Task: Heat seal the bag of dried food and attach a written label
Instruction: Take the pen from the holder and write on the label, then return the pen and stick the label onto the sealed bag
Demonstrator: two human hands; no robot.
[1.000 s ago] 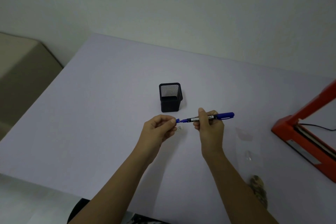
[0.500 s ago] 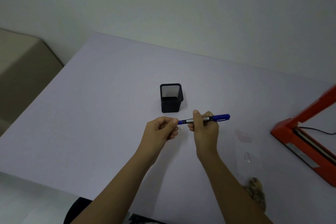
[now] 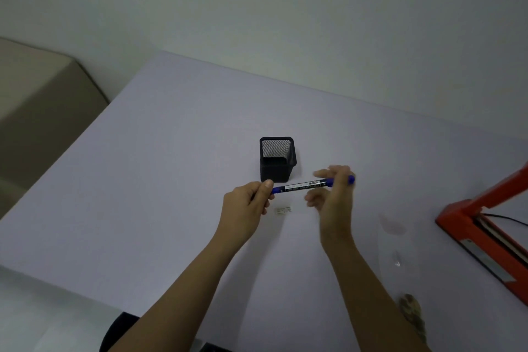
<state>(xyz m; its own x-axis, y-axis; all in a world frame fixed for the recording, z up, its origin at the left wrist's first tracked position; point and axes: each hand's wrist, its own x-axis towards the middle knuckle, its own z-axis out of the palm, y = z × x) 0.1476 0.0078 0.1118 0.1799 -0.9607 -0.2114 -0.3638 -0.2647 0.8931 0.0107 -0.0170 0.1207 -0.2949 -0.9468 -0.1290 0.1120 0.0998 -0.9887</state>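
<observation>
- A small paper label (image 3: 283, 210) is lying flat on the table (image 3: 148, 197), just on the near side of the hands and touching neither of them.
- A blue marker pen (image 3: 303, 185) is hanging level above the label, running left to right.
- The left hand (image 3: 245, 208) is pinching the pen's left end between thumb and curled forefinger.
- The right hand (image 3: 331, 194) is blurring at the pen's right end, with thumb and forefinger spreading apart; whether its other fingers are clasping the barrel cannot be told.
- A clear bag (image 3: 395, 258) is lying flat to the right of the right forearm, with dried food (image 3: 411, 311) sitting at its near end.
- A red heat sealer (image 3: 468, 226) is standing right of the bag with its arm raised.
- A black mesh pen holder (image 3: 277, 163) is standing upright just beyond the hands.
</observation>
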